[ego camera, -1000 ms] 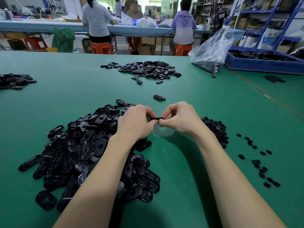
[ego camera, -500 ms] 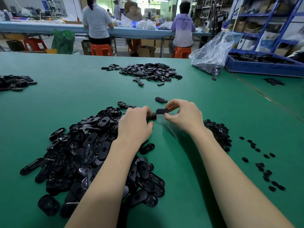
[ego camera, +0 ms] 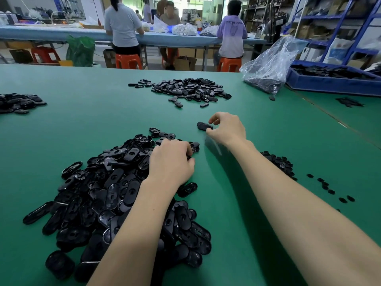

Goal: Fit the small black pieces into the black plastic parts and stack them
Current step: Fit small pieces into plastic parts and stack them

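Note:
A big pile of oval black plastic parts (ego camera: 115, 188) lies on the green table (ego camera: 82, 124) in front of me. My left hand (ego camera: 171, 162) rests on the pile's far right edge, fingers and thumb curled round a black part there. My right hand (ego camera: 226, 129) reaches farther out and pinches the right end of a fitted black part (ego camera: 203, 125) lying on a small stack on the table. A heap of small black pieces (ego camera: 278, 164) sits right of my right forearm, with several loose ones (ego camera: 325, 186) scattered beyond it.
A second pile of black parts (ego camera: 189, 88) lies farther back, another (ego camera: 18, 102) at the far left. A clear plastic bag (ego camera: 268, 67) and a blue tray (ego camera: 329, 83) of parts stand back right. People sit at a table behind.
My hands have separated. The right hand carried the fitted part forward to the small stack, and the left hand dropped back onto the pile's edge.

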